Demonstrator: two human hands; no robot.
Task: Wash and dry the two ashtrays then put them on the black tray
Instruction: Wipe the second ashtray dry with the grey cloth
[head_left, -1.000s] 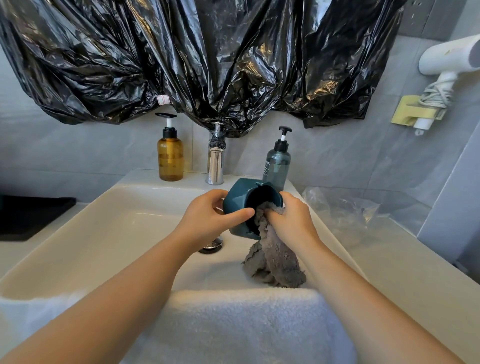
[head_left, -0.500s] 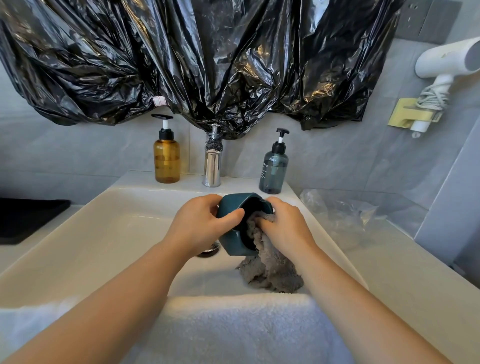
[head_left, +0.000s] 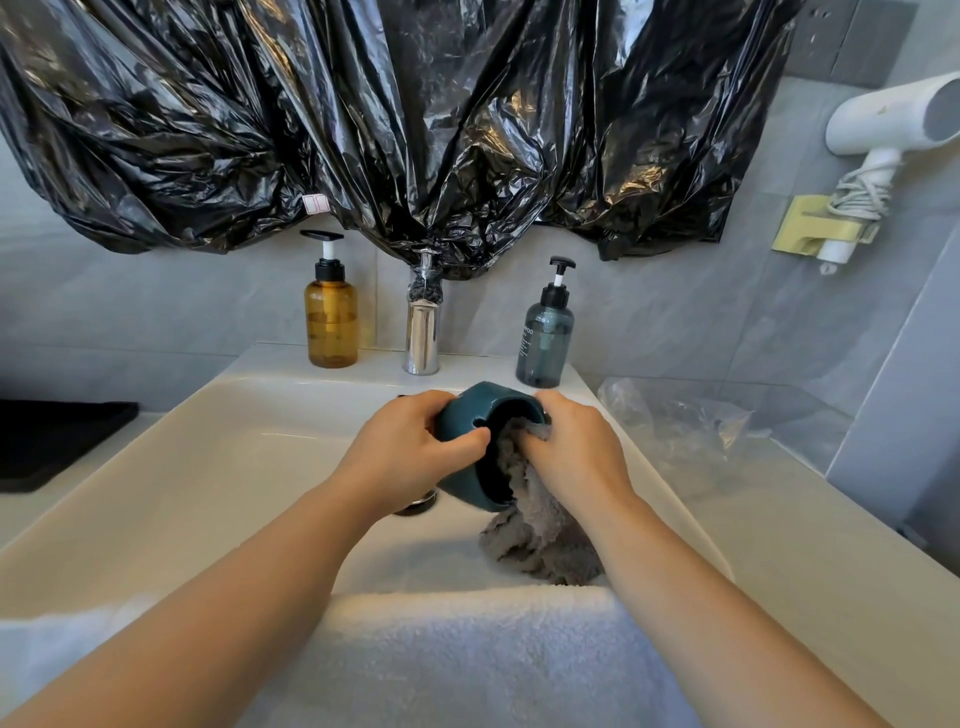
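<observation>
My left hand (head_left: 410, 457) grips a dark teal ashtray (head_left: 470, 415), tipped on its side over the white sink (head_left: 208, 467) with its opening facing right. My right hand (head_left: 576, 452) holds a grey cloth (head_left: 540, 535) and presses it into the ashtray's hollow; the cloth's loose end hangs down into the basin. The black tray (head_left: 52, 441) lies on the counter at the far left. Only one ashtray is in view.
A chrome tap (head_left: 423, 332) stands behind the basin between an amber pump bottle (head_left: 331, 317) and a grey-blue pump bottle (head_left: 545, 338). A white towel (head_left: 467, 660) drapes the sink's front edge. Crumpled clear plastic (head_left: 685, 426) lies on the right counter. Black plastic sheeting (head_left: 389, 119) hangs above.
Both hands, the ashtray and the cloth sit lower in view and nearer the drain than a second ago. The grip on ashtray and cloth is unchanged.
</observation>
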